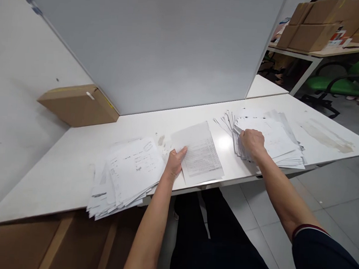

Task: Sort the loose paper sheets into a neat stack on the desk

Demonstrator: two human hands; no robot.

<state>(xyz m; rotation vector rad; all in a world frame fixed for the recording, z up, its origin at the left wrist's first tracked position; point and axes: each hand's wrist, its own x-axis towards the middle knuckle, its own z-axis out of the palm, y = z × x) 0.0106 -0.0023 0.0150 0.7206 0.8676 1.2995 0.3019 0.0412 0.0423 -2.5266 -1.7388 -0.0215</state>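
My left hand (175,162) grips the left edge of a printed sheet of paper (201,153), thumb on top and fingers underneath. The sheet carries rows of faint print and lies close over the table, near its front edge. To the right, my right hand (252,141) is closed at the left edge of a fanned stack of papers (272,135), its fingers curled on the top sheet's edge. Left of my left hand lies another uneven stack of papers (134,168), with handwriting and a stamp on top; part of it hangs over the front edge.
A white table (54,172) spans the view. Behind it leans a large whiteboard (160,49), with a cardboard box (81,105) at its left. Further back right stand stacked cartons (314,35) and a green chair (335,84). Open cartons (17,242) sit below the front edge.
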